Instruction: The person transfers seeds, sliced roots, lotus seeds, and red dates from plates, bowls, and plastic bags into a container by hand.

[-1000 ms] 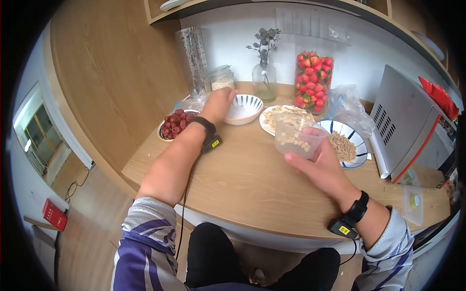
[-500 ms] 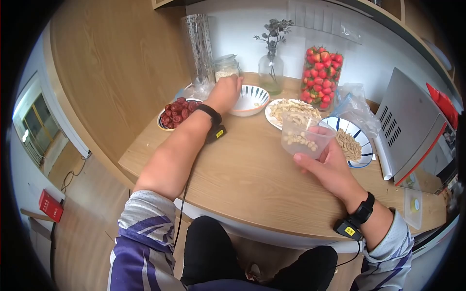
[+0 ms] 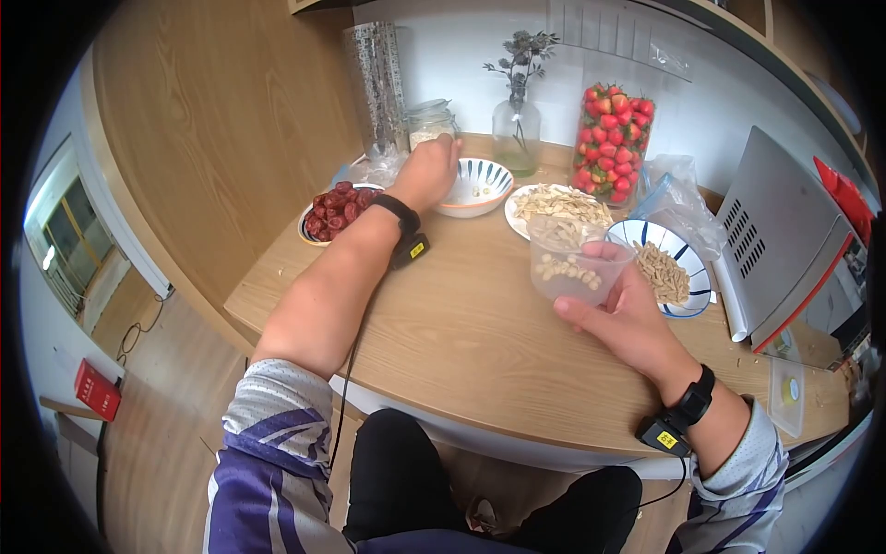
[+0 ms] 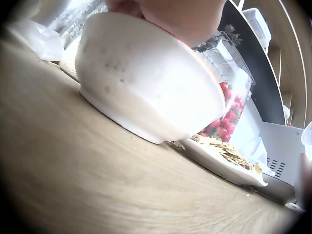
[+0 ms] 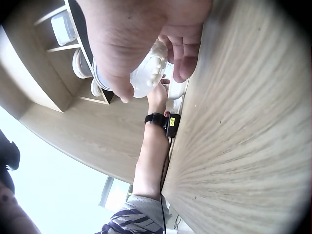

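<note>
My right hand (image 3: 623, 309) grips a clear plastic cup (image 3: 556, 274), thumb on the near side and fingers round the far side. Small pale round seeds (image 3: 569, 270) lie in the cup, which is tilted to the left. My left hand (image 3: 427, 173) is over the left rim of a white bowl (image 3: 475, 210) with dark stripes inside. A few small pale pieces (image 3: 482, 191) show in that bowl. In the left wrist view the hand (image 4: 183, 19) overlaps the bowl's upper rim (image 4: 146, 73); its fingertips are hidden, and I cannot tell what they hold.
Red dates (image 3: 337, 210) fill a bowl at the left. A plate of pale dried slices (image 3: 558, 203) and a striped bowl of brown pieces (image 3: 663, 272) stand at the right. Behind are a glass jar (image 3: 430, 120), a vase (image 3: 515, 138) and strawberries (image 3: 614, 138). A microwave (image 3: 775, 240) bounds the right.
The head view has shifted slightly. My left hand has moved a little up along the striped bowl's rim, and small pale pieces now show inside it. The right hand still holds the cup.
</note>
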Available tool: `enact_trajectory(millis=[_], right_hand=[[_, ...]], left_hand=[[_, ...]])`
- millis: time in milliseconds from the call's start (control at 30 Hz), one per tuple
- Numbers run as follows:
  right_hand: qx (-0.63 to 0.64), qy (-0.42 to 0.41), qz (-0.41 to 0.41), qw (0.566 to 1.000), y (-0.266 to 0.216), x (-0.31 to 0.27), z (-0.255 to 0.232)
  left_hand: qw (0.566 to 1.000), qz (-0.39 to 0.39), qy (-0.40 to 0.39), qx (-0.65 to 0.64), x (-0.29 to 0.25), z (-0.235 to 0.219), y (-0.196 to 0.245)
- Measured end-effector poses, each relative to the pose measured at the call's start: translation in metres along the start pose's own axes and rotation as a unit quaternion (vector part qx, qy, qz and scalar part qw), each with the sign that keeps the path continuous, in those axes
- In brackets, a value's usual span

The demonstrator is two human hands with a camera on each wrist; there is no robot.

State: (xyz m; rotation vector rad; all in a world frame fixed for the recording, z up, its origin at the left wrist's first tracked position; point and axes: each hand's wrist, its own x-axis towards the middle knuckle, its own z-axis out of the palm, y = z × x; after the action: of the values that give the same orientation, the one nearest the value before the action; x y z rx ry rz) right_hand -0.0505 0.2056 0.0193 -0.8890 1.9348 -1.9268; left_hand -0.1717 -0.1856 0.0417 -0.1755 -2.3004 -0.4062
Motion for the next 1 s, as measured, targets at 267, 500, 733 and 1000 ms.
enact_trajectory(millis=[267,500,733,1000], right_hand=[[-0.049,-0.041,0.020,0.998,0.002,-0.001,-0.001],[-0.056,-0.057,0.014,0.997,0.001,-0.002,0.000],[-0.038,-0.071,0.009,0.997,0.006,-0.001,-0.002],[-0.051,-0.071,0.011,0.996,0.005,-0.002,-0.003]], left_hand=[[0.998,-0.020,-0.006,-0.065,0.004,0.005,-0.006],[0.990,0.022,-0.003,-0.136,0.002,0.009,-0.009],[0.986,0.034,0.002,-0.165,0.004,0.008,-0.006],[0.983,-0.029,-0.044,-0.174,0.002,0.000,0.002]])
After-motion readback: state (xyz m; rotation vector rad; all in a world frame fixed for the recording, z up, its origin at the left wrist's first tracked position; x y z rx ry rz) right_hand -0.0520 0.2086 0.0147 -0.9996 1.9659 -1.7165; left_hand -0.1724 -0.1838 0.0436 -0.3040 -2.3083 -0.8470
